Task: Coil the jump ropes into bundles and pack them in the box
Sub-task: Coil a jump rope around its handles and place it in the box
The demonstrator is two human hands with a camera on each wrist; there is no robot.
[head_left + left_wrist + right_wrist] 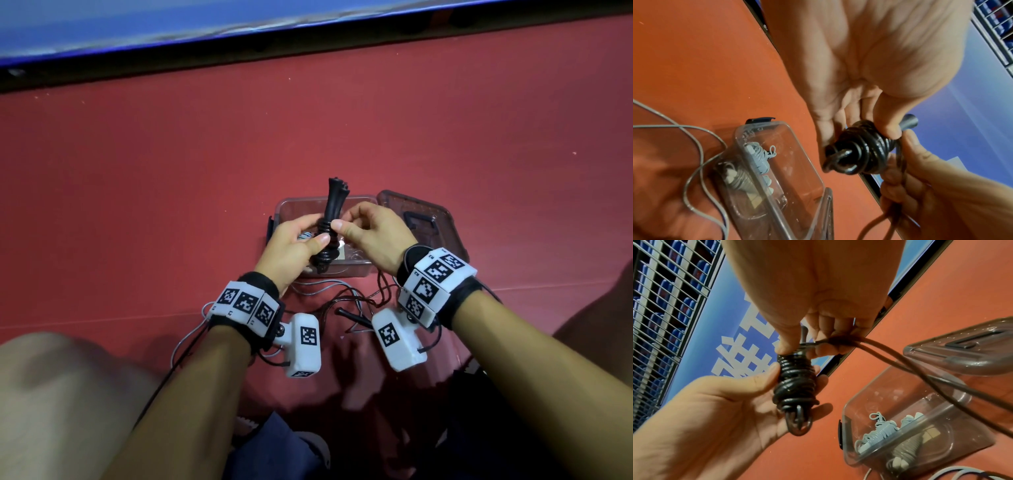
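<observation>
Black rope bundle (328,226); grey coiled rope (877,433) in clear box (356,269); red floor (171,171).

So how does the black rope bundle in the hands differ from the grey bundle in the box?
The black bundle is held above the floor by the left hand, while the grey bundle lies inside the clear box. The black one has loose cord running out through the right hand; the grey one looks fully wound. Both are tightly wrapped coils.

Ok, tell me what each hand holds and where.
Left hand grips the black rope bundle round its coiled middle; right hand pinches the loose rope strand at the bundle's top.
</observation>
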